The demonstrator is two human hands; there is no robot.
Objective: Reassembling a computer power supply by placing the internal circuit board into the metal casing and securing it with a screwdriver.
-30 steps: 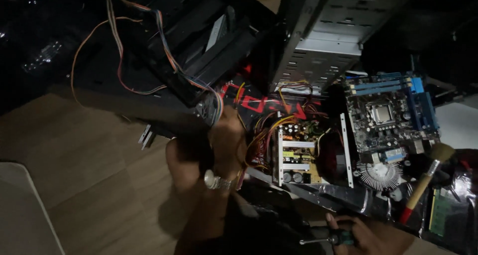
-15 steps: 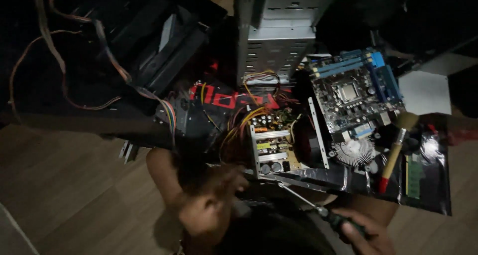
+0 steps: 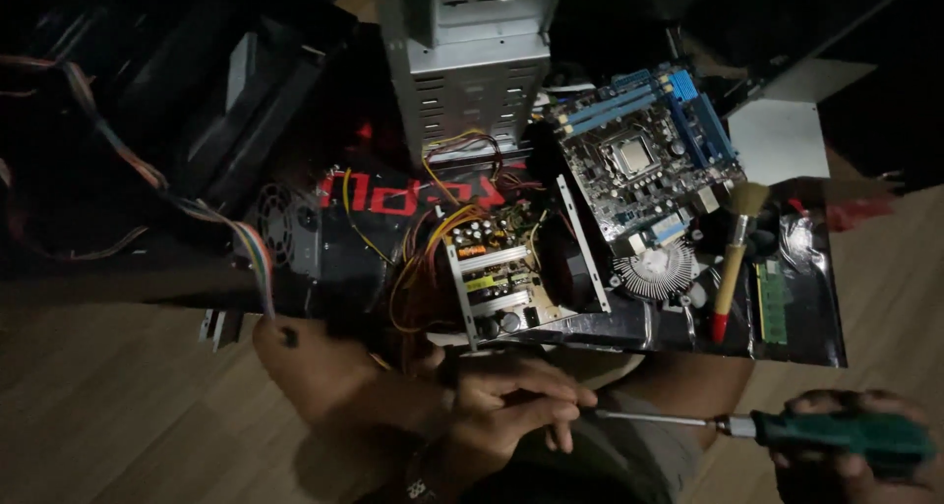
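**Screwdriver held at both ends over dismantled computer**

Wooden floor (image 3: 118,415) lies dim under scattered computer parts. My right hand (image 3: 855,460) is clenched around the green-handled metal screwdriver (image 3: 777,428) at four o'clock; my left hand (image 3: 511,411) pinches its shaft tip at six. At twelve from that hand sits the opened power supply board with yellow wires (image 3: 497,268); a blue motherboard (image 3: 644,160) and a wooden red-tipped brush (image 3: 733,268) lie at two.

Left hand (image 3: 511,406) lies low and central, fingers curled and pinched together; right hand (image 3: 855,455) sits well to its right, closed in a fist.
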